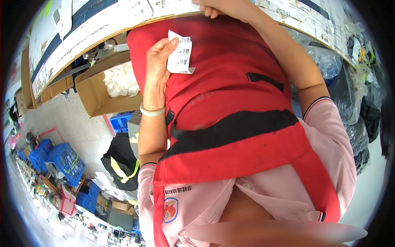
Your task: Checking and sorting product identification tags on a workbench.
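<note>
My left hand point(158, 55), with a pale bangle on its wrist, pinches a strip of white barcode labels point(181, 57) between thumb and fingers. The strip hangs in front of the red apron point(222, 74), its lower corner curling outward. Up at the worktable's near edge, my right hand point(226, 7) rests with curled fingers. The picture's upper border cuts that hand off in part, so whatever its fingers may hold is hidden.
The white, scuffed worktable point(103, 31) spans the top. Below its left side stands a cardboard box point(92, 92) of white pieces. Blue crates point(66, 160) and a black bag point(121, 158) are on the floor at left. Clear plastic bags point(349, 99) pile up at right.
</note>
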Tool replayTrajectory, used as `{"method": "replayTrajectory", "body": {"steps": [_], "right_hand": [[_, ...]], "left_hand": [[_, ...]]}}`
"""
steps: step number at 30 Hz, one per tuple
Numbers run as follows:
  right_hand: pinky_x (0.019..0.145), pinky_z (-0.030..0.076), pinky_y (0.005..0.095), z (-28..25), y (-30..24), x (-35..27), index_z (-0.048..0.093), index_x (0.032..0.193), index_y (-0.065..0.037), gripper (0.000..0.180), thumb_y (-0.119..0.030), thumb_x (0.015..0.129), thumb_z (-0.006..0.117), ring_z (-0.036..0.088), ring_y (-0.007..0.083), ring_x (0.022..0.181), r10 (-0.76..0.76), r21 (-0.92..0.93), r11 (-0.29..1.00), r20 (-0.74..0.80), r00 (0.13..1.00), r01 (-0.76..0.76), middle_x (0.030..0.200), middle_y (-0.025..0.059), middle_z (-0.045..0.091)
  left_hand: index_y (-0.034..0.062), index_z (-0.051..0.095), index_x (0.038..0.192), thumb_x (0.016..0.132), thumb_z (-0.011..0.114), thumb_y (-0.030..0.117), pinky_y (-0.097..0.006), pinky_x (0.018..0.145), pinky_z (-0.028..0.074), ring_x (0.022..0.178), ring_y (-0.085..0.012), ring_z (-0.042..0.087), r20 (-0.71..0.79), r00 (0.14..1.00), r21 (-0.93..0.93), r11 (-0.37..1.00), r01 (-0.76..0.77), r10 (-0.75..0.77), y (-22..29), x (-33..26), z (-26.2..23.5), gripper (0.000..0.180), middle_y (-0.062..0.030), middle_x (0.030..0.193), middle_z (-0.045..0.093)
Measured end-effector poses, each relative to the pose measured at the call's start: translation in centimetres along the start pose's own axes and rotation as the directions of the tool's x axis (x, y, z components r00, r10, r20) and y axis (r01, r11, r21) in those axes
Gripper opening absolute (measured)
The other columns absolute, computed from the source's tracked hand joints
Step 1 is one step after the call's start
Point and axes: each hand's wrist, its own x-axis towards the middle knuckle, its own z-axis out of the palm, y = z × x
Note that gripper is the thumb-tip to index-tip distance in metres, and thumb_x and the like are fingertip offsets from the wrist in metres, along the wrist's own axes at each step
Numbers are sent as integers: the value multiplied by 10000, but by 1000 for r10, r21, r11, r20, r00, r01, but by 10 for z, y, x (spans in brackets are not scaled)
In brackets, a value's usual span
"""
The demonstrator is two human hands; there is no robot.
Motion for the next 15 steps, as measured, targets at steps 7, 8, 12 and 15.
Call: {"method": "replayTrajectory", "body": {"steps": [7,8,12,15], "right_hand": [[506,477,219,-89,23,-44,642,907,-9,136,-141,893,613,575,95,552,141,53,990,-364,921,-130,655,39,612],[501,469,222,-105,22,-51,643,861,-20,131,-151,874,643,563,88,546,158,-73,973,-485,860,-220,644,30,606],[461,445,234,-155,83,-63,619,766,-30,170,-164,823,706,549,92,511,149,-121,960,-543,826,-253,609,30,595],[431,434,249,-152,94,-63,600,724,-31,210,-176,799,732,537,98,476,173,-189,917,-604,778,-351,572,34,573]], "left_hand": [[8,664,937,872,659,89,-238,619,531,684,-127,655,-87,996,29,999,-30,32,-1,-4,1,105,-75,842,692],[10,665,937,875,661,105,-232,619,531,685,-122,654,-61,998,32,999,-23,25,-1,-4,-2,114,-72,842,693],[20,663,968,892,645,140,-218,640,530,718,-116,663,26,999,47,999,-27,26,-2,1,-4,143,-74,879,702],[18,663,978,893,644,143,-219,643,530,722,-116,662,-1,999,55,998,-39,39,-2,-1,-4,152,-73,880,701]]}}
